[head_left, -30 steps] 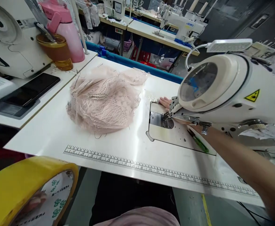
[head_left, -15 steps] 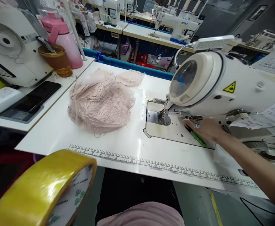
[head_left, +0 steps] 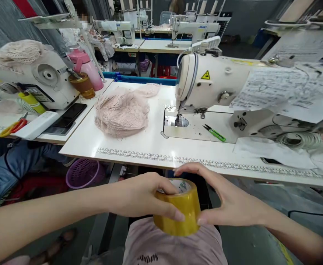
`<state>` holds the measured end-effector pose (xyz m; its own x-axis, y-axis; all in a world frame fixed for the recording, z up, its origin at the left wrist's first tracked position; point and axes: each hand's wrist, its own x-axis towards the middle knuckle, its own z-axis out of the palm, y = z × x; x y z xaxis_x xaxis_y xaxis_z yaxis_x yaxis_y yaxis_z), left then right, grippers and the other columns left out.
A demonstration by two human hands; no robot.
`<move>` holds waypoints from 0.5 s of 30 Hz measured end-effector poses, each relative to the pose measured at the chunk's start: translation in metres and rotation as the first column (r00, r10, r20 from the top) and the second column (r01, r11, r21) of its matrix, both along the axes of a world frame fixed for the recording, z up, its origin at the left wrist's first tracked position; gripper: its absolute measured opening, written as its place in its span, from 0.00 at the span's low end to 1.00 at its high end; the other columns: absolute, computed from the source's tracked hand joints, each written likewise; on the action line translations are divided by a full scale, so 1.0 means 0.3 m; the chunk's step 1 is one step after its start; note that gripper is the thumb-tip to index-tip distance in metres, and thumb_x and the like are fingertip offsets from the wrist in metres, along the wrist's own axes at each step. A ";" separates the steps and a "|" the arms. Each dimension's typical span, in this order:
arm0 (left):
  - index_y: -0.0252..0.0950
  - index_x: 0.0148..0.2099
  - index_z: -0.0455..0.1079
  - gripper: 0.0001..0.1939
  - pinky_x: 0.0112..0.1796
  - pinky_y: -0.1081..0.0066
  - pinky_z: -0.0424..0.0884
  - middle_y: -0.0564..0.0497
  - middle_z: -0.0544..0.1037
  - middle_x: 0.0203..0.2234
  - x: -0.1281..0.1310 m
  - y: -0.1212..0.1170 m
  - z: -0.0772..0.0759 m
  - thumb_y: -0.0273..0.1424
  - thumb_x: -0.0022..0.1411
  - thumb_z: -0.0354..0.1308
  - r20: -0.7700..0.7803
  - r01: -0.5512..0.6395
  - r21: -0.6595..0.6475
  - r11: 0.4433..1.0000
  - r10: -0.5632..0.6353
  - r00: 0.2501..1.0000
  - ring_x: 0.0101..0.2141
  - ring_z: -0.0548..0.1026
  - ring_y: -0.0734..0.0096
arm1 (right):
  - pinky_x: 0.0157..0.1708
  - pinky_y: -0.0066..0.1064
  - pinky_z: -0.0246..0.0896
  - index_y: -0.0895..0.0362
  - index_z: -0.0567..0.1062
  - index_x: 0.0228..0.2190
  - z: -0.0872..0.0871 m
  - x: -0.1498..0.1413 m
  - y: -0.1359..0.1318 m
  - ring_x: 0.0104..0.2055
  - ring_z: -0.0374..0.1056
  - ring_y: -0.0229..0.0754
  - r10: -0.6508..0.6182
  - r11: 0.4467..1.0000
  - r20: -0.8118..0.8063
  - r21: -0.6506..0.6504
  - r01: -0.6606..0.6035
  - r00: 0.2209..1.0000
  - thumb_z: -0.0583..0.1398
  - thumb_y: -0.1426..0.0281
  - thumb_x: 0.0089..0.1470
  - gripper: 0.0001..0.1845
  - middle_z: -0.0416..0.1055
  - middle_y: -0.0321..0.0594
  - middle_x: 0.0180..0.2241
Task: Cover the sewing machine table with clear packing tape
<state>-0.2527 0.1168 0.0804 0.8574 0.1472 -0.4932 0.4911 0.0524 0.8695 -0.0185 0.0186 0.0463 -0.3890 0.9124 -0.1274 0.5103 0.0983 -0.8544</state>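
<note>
Above my lap, at the table's front edge, a roll of yellow packing tape (head_left: pixel 187 215) is held in my left hand (head_left: pixel 147 197). The left fingers reach into the roll's core and the thumb presses its outer side. Close on the roll's right is my right hand (head_left: pixel 224 198), its thumb and fingers spread in a wide curve; the thumb tip seems to touch the tape's side. Green thread snips (head_left: pixel 215 132) lie on the sewing machine bed. The white sewing machine (head_left: pixel 211 81) stands beyond my hands, and a heap of pale pink lace (head_left: pixel 122 112) sits left of its needle.
A printed ruler (head_left: pixel 161 157) runs along the table's front edge. On the left are a black phone (head_left: pixel 71 114), a brown cup (head_left: pixel 82 84), a pink bottle (head_left: pixel 88 70) and orange scissors (head_left: pixel 13 127). A purple basket (head_left: pixel 82 175) is below the table. Another person's leg (head_left: pixel 25 169) shows at left.
The tape roll has come from the lower left to the middle, above my lap. My right hand has left the thread snips on the machine bed and come beside the roll. The view has shifted.
</note>
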 end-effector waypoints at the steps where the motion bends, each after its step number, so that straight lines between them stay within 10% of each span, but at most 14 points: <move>1: 0.36 0.39 0.78 0.15 0.37 0.74 0.68 0.51 0.76 0.36 0.021 -0.011 0.002 0.43 0.59 0.64 -0.045 0.027 0.000 1.000 -0.027 0.999 0.37 0.73 0.70 | 0.50 0.38 0.68 0.47 0.67 0.56 -0.019 -0.006 -0.018 0.56 0.67 0.50 -0.003 0.998 -0.022 -0.058 0.002 1.000 0.70 0.51 0.48 0.37 0.67 0.43 0.56; 8: 0.41 0.44 0.75 0.19 0.39 0.73 0.65 0.53 0.76 0.42 0.089 -0.013 -0.027 0.48 0.56 0.64 -0.197 0.193 0.068 0.979 -0.176 0.964 0.43 0.72 0.67 | 0.38 0.31 0.56 0.54 0.70 0.32 -0.140 -0.018 -0.125 0.38 0.61 0.39 0.041 0.990 -0.286 -0.121 -0.078 0.957 0.63 0.55 0.59 0.16 0.65 0.36 0.34; 15: 0.37 0.53 0.65 0.15 0.44 0.70 0.71 0.46 0.73 0.52 0.099 -0.031 -0.092 0.26 0.65 0.47 -0.235 -0.107 -0.212 0.971 0.056 0.970 0.47 0.74 0.69 | 0.38 0.34 0.58 0.53 0.70 0.33 -0.186 0.035 -0.166 0.35 0.61 0.40 0.002 0.968 -0.531 -0.210 -0.134 0.847 0.61 0.52 0.61 0.17 0.62 0.37 0.32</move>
<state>-0.2229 0.1075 0.0527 0.7094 0.0773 -0.7006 0.6592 0.2789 0.6983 -0.0082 -0.0311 -0.0094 -0.5175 0.8510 -0.0894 -0.0200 -0.1165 -0.9930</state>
